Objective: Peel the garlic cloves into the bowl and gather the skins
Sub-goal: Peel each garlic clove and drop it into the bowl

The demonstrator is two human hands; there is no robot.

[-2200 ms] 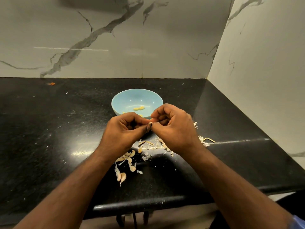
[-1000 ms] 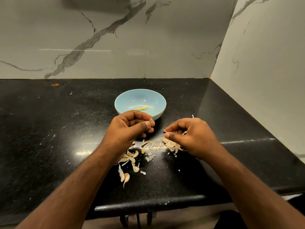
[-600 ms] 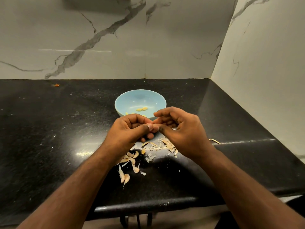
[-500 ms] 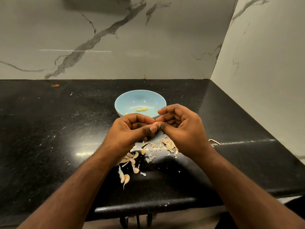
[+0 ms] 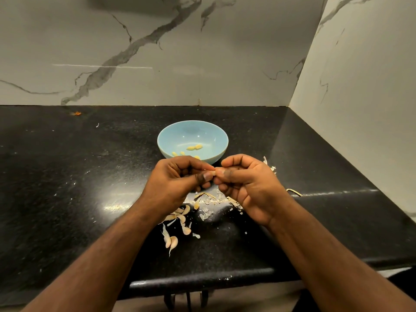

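Observation:
A light blue bowl (image 5: 171,134) stands on the black counter and holds several peeled yellow cloves (image 5: 194,147). Just in front of it my left hand (image 5: 177,181) and my right hand (image 5: 245,181) meet fingertip to fingertip, both pinching one small garlic clove (image 5: 213,172) that is mostly hidden by the fingers. Unpeeled cloves (image 5: 173,240) lie under my left wrist. Loose skins (image 5: 209,202) are scattered on the counter below both hands, and more skins (image 5: 271,167) lie to the right of my right hand.
The black stone counter (image 5: 67,176) ends in a front edge near me. Marble walls close it at the back and on the right. A small orange scrap (image 5: 77,113) lies at the back left.
My right hand dropped to the skins on the counter a second ago, then rose again to meet my left hand at the clove. The left hand stayed in place.

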